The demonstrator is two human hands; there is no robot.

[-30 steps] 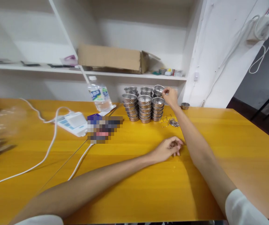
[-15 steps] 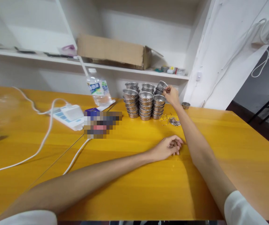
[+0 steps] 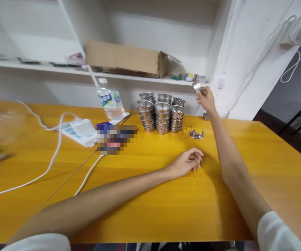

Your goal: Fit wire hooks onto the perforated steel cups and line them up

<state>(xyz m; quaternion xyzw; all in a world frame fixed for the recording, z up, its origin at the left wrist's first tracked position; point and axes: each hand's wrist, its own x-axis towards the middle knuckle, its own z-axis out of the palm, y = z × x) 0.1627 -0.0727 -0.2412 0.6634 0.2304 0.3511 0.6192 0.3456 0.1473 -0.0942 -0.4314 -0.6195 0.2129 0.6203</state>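
Note:
My right hand (image 3: 206, 99) is raised to the right of the stacks, its fingers closed on a small perforated metal cup (image 3: 196, 85), tilted in the air. Below it, another such cup stands on the table, partly hidden by the wrist. Several stacks of perforated metal cups (image 3: 162, 118) stand near the back of the table. My left hand (image 3: 188, 162) lies on the table in front of them, fingers loosely bent and apart, with nothing visible in it. Between that hand and the stacks lies a pile of thin curved metal wire pieces (image 3: 197, 134), some scattered to its left.
Left of the stacks stands a clear labelled bottle (image 3: 110, 101). A white power strip (image 3: 78, 131) with trailing cables lies further left, beside a pixelated patch. Behind, a shelf (image 3: 140, 78) holds a cardboard box (image 3: 121, 57). A white wall (image 3: 239, 69) rises at the right.
My right hand has lifted the metal cup off the back right stack and moved it up and right. My left hand has stayed nearly where it was.

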